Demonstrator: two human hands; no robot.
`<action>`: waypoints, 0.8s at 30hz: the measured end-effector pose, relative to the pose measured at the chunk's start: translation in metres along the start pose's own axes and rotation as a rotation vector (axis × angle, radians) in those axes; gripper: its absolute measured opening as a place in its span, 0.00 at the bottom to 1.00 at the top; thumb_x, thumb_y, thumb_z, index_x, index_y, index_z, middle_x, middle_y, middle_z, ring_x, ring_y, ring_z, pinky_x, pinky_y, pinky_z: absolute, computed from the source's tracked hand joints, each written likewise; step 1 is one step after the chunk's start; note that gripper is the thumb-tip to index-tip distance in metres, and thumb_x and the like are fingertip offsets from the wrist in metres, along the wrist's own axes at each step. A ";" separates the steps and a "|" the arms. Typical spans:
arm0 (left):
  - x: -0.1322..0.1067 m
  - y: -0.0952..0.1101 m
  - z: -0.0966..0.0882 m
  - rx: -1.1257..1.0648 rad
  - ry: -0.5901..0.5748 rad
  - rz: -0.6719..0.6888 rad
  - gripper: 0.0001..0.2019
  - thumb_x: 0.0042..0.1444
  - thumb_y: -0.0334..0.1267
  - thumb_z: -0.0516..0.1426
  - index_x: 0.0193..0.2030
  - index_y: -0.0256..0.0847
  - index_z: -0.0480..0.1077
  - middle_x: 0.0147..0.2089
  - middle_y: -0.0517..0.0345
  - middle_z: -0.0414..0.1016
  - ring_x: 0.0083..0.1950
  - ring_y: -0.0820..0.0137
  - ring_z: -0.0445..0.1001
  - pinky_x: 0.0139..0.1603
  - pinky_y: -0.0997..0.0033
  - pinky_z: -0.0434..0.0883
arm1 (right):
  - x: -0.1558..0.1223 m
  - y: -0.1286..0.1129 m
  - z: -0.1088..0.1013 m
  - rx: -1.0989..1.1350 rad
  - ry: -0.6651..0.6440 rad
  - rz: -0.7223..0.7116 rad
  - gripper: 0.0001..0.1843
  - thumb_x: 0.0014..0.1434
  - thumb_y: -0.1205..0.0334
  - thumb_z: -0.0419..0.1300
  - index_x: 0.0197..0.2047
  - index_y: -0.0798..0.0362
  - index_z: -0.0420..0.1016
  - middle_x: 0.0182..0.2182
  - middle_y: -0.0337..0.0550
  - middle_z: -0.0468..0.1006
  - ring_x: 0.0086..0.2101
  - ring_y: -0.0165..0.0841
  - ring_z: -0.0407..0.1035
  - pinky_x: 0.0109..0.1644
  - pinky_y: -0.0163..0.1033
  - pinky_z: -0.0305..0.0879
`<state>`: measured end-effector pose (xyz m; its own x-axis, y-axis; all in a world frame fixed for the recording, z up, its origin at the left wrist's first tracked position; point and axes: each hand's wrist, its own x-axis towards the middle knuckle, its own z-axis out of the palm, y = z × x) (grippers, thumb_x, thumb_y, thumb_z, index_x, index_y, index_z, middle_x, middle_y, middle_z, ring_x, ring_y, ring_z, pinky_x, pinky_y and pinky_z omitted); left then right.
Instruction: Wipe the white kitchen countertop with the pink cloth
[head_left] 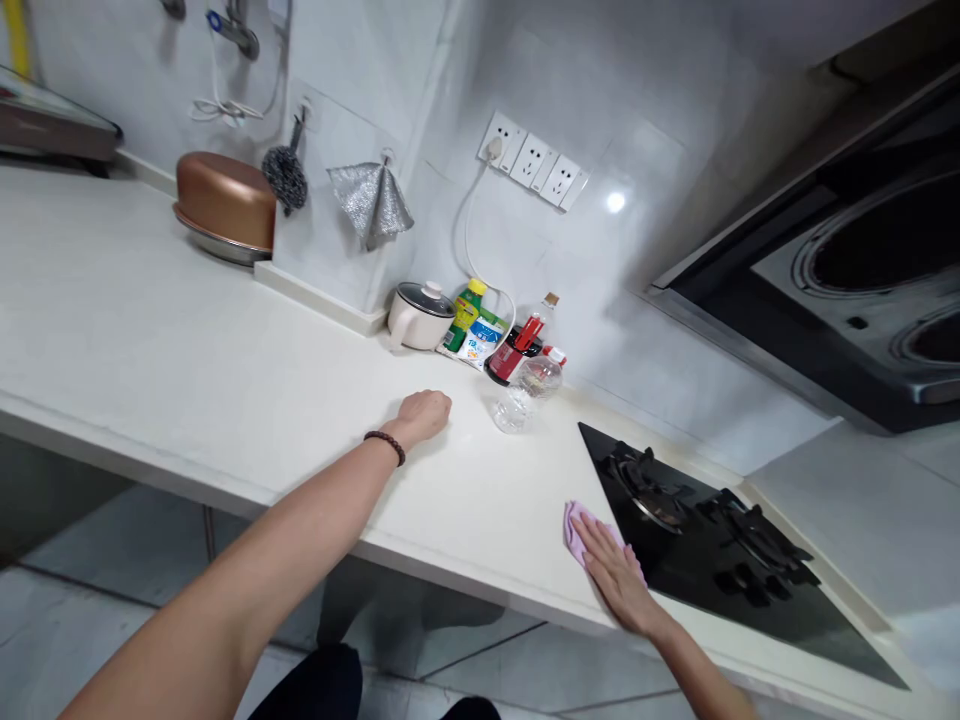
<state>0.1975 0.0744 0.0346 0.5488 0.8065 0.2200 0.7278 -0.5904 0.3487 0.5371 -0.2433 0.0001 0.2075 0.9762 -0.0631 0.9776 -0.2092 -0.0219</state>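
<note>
My left hand [424, 415], with a brown beaded bracelet [386, 446] at the wrist, is closed in a fist on the white countertop [465, 490]. Its curled fingers face away, and nothing shows in them. Beyond it lie a cream electric pot [421, 318] with a glass lid and a clear plastic bottle [527, 395]. At the right, my right hand [619, 580] presses a pink cloth [576, 540] against the counter beside the black gas hob [712, 540]. Its fingers stretch over the cloth, whose edges stick out on both sides.
Against the wall stand a green bottle with a yellow cap [466, 312], a blue-white packet [481, 342] and a red-labelled jar [510, 355]. A copper-coloured pot [225, 205] sits upside down at the left. The range hood [847, 250] overhangs the right side.
</note>
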 end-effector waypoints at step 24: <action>0.005 0.005 -0.003 -0.054 -0.002 -0.002 0.17 0.59 0.31 0.49 0.44 0.39 0.80 0.46 0.42 0.81 0.47 0.57 0.79 0.46 0.64 0.70 | 0.191 0.013 -0.025 0.013 -0.036 0.165 0.37 0.67 0.37 0.30 0.75 0.36 0.39 0.74 0.36 0.42 0.71 0.47 0.38 0.67 0.73 0.38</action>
<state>0.2026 0.0756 0.0404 0.5486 0.8074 0.2172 0.7055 -0.5865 0.3978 0.5901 -0.0586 0.0127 0.3639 0.9258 -0.1026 0.9297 -0.3678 -0.0209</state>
